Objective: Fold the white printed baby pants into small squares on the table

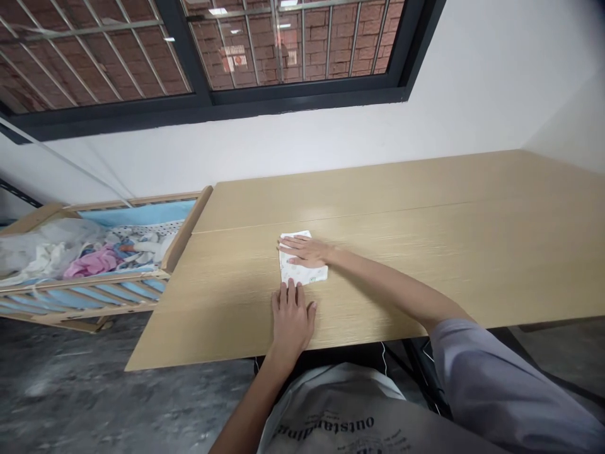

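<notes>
A small white cloth (302,273) with a faint print lies flat and folded on the wooden table (227,265). My right hand (305,250) rests flat across its upper part, fingers stretched toward the left, covering much of it. Just below, my left hand (292,318) lies palm down on the table with its fingers spread. Its fingertips reach the lower edge of the cloth. Neither hand is closed around anything.
To the left of the table stands a wooden crib (186,230) with blue lining, holding a pink cloth (94,261), other fabrics and a clear plastic bag (51,239). Behind the table are a white wall (293,142) and a barred window (302,101).
</notes>
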Demonstrator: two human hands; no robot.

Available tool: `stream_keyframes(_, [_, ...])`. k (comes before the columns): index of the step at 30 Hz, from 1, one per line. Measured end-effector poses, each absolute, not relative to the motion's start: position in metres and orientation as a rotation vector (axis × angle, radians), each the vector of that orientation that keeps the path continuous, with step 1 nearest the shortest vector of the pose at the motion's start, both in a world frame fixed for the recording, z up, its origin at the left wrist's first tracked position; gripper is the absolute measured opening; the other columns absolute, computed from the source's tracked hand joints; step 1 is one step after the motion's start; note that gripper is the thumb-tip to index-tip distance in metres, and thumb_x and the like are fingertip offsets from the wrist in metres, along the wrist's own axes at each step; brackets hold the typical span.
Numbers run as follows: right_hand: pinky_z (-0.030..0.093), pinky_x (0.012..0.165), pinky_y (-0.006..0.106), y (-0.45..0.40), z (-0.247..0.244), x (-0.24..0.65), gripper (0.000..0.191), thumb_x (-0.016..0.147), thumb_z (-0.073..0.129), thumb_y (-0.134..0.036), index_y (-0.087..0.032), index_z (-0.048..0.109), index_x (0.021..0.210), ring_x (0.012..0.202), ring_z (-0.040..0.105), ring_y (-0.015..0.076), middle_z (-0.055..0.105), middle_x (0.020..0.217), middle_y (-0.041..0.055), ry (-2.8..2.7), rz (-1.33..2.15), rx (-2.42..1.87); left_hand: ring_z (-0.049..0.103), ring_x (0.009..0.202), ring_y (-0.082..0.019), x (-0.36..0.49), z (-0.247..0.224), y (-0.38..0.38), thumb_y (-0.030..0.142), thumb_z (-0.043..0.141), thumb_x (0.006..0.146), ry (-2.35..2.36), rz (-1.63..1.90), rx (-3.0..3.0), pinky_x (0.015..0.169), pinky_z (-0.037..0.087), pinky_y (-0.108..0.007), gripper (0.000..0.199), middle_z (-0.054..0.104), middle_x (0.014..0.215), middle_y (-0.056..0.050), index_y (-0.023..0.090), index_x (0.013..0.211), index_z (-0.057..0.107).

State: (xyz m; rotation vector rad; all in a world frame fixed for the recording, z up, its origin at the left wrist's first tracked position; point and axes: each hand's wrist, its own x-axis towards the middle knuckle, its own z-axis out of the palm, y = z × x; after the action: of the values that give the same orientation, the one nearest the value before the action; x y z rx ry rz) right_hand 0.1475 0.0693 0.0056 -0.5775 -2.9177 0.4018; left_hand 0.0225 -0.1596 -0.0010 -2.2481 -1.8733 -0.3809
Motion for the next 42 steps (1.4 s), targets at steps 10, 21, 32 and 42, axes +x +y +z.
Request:
stream_keyframes(10, [0.007, 0.128, 0.047, 0.093, 0.018, 0.149, 0.070, 0.105, 0.023, -0.056, -0.018, 0.020, 0.163, 0.157, 0.009, 0.0264, 0.012, 0.170, 0.0079, -2.835, 0.412, -0.747, 0.046, 0.141, -0.038, 0.015, 0.008, -0.159, 0.038, 0.043, 0.102, -1.898, -0.349, -2.342, 0.112, 0.039, -0.059, 0.051, 0.048, 0.154, -0.020, 0.010, 0.144, 0.052])
stream_keyframes(21, [0.044, 0.101, 0.056, -0.015, 0.043, 0.211, 0.051, 0.095, 0.056, -0.054, -0.018, 0.064, 0.132, 0.115, 0.055, 0.0347, 0.060, 0.129, 0.0162, -2.795, 0.232, -0.762, 0.063, 0.125, -0.023, -0.035, 0.020, -0.124, 0.026, 0.043, 0.102, -1.862, -0.605, -2.647, 0.109, 0.048, -0.043, 0.033, 0.069, 0.132, -0.009, 0.020, 0.124, 0.068])
stream_keyframes(32, [0.045, 0.092, 0.045, -0.053, 0.021, 0.221, 0.028, 0.101, 0.044, -0.022, -0.015, 0.071, 0.105, 0.102, 0.061, 0.0275, 0.069, 0.106, 0.0148, -2.653, -0.042, -0.840, 0.065, 0.107, -0.024, -0.045, 0.019, -0.113, 0.017, 0.043, 0.102, -1.543, -0.510, -2.641, 0.098, 0.052, -0.041, 0.023, 0.072, 0.111, -0.010, 0.017, 0.108, 0.066])
stream_keyframes(42, [0.035, 0.092, 0.043, -0.067, 0.058, 0.221, 0.018, 0.094, 0.045, -0.024, -0.018, 0.062, 0.092, 0.098, 0.055, 0.0259, 0.067, 0.098, 0.0098, -2.402, 0.289, -1.142, 0.063, 0.094, -0.023, -0.031, 0.043, -0.111, 0.026, 0.043, 0.101, -1.697, -0.734, -2.556, 0.087, 0.048, -0.038, 0.015, 0.069, 0.098, -0.006, 0.022, 0.101, 0.058])
